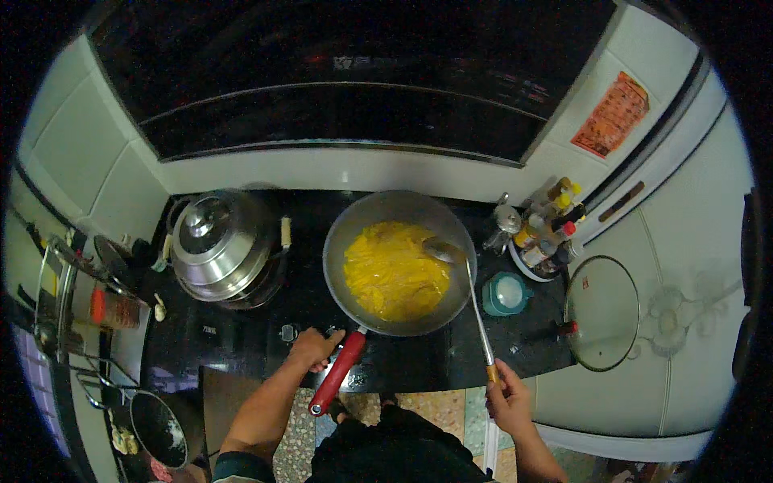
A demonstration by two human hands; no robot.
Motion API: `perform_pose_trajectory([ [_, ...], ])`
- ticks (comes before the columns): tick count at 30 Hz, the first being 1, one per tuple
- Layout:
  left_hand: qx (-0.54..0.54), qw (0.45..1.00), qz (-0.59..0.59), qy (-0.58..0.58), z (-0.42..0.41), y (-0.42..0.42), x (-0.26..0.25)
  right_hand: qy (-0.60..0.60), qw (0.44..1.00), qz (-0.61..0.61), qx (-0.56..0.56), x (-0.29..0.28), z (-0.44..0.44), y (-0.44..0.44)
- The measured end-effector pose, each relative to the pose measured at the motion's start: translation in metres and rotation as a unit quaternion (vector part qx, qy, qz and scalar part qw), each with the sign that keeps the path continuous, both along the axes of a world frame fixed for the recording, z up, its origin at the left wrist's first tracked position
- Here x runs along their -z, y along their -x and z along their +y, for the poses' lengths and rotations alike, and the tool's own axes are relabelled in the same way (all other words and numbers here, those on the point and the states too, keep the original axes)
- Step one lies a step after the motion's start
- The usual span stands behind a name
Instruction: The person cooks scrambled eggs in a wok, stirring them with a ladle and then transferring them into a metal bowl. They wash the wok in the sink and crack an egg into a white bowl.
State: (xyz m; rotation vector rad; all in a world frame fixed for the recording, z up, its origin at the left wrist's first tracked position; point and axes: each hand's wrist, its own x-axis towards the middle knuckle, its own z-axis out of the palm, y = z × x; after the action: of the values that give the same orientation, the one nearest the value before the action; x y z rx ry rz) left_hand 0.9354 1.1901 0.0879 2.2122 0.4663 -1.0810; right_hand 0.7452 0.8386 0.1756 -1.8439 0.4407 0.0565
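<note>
A deep grey wok [397,329] with a red handle [338,375] stands on the black glass hob. Yellow food that looks like cooking egg [395,271] spreads over its bottom. In my right hand [508,395] is the wooden grip of a long metal cooking spatula [480,320]. Its broad head [444,249] rests inside the wok, at the right edge of the egg. My left hand [311,350] is at the hob's front, just left of the red handle, thumb towards a control knob. Its fingers are partly hidden, so I cannot tell whether they grip the knob.
A lidded steel steamer pot [220,259] stands left. To the right are a teal jar [506,296] of white granules, a glass cruet [506,222] and a tray of condiment bottles [534,271]. A glass lid [603,314] leans against the fridge [694,271]. Lower left hangs a dark pan [160,428].
</note>
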Motion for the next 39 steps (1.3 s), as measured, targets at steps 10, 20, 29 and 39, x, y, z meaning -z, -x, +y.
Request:
perform_pose_trajectory([
  [10,0.003,0.999,-0.027,-0.018,-0.011,-0.004,-0.007,0.038,0.998,-0.056,0.015,0.017,0.001,-0.004],
  [20,0.026,0.999,-0.032,-0.032,-0.013,-0.007,-0.007,-0.007,1.0,-0.004,0.024,0.011,0.009,-0.002],
  [29,0.004,0.999,-0.002,-0.039,-0.017,-0.009,-0.011,0.03,0.998,-0.058,-0.003,0.03,0.0,0.0],
  [39,-0.018,0.999,0.025,-0.025,-0.013,-0.01,0.001,0.0,1.0,-0.028,0.007,0.033,-0.003,-0.003],
])
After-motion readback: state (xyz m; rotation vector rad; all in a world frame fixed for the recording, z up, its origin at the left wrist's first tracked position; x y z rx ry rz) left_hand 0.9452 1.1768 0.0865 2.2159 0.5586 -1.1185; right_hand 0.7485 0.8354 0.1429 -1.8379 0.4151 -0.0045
